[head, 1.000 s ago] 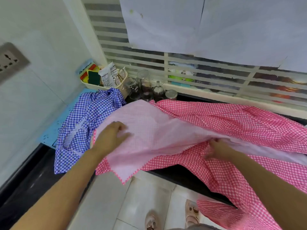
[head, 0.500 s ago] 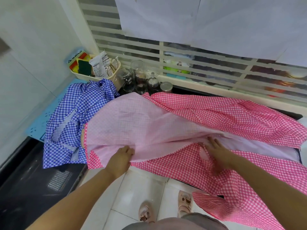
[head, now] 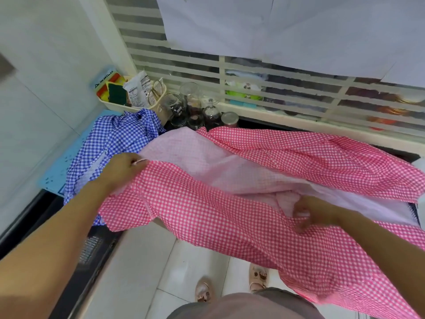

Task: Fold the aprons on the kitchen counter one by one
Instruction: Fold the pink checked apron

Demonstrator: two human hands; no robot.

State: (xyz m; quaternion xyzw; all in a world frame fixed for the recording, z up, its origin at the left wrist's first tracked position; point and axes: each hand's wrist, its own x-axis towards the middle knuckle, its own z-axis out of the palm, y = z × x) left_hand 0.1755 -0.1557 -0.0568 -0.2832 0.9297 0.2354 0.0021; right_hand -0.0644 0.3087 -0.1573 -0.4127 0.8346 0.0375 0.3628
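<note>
Pulled over by left hand (head: pixel 122 171), pink gingham apron (head: pixel 207 215) lies rumpled.

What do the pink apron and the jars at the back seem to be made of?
The pink apron: thin woven cloth, perhaps cotton, matte; it creases, drapes softly, and its check shows paler on the reverse. The jars: probably clear glass, glossy; contents show through, though clear plastic is possible.

Pink-and-white checked cloth apron (head: pixel 230 215): cut off by the right and bottom edges. Blue-and-white checked cloth apron (head: pixel 115 139), centre left: partly hidden under the pink one and behind the left hand (head: pixel 122 171). Right hand (head: pixel 315 212), lower right: motion-blurred, grip of fingers (head: pixel 301 226) unreadable. Print on white packet (head: pixel 138 88), upper left: too small to read.
</note>
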